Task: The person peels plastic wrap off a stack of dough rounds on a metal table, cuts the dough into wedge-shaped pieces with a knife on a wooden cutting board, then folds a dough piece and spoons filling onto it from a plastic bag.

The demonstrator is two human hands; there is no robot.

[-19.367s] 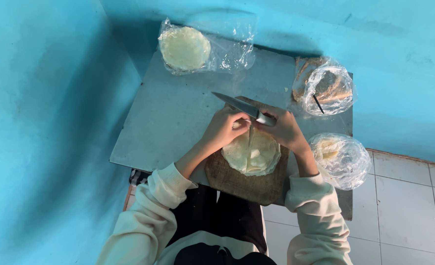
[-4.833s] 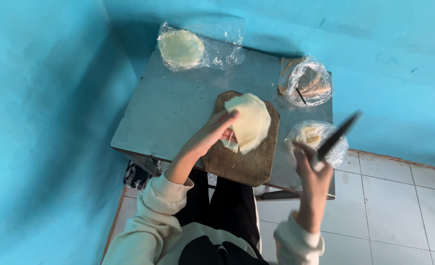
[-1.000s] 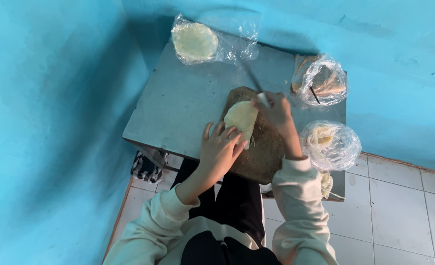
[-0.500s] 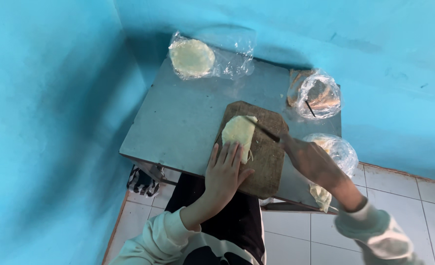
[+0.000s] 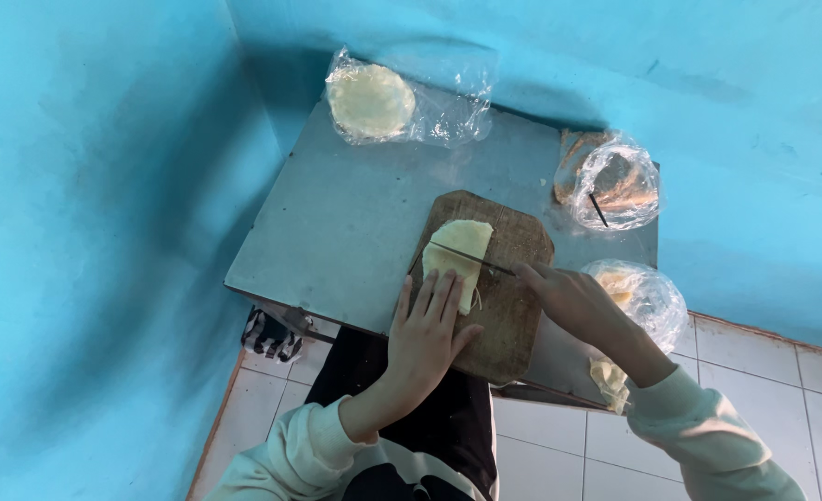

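A folded pale flatbread [image 5: 459, 257] lies on a brown wooden cutting board [image 5: 513, 306] at the table's near edge. My left hand [image 5: 427, 334] rests flat on the bread's near end, fingers spread, pressing it down. A knife [image 5: 471, 259] is gripped in my right hand [image 5: 573, 306], and its thin blade lies across the middle of the bread, pointing left.
The grey table [image 5: 337, 223] stands in a corner of blue walls. A plastic bag with round flatbreads [image 5: 371, 100] lies at the far left. Two clear plastic-covered bowls sit on the right: one far [image 5: 615, 183], one near [image 5: 645, 295]. Tiled floor lies below.
My right hand has drawn the knife from the board's far right onto the bread. My left hand has stayed on the bread's near end.
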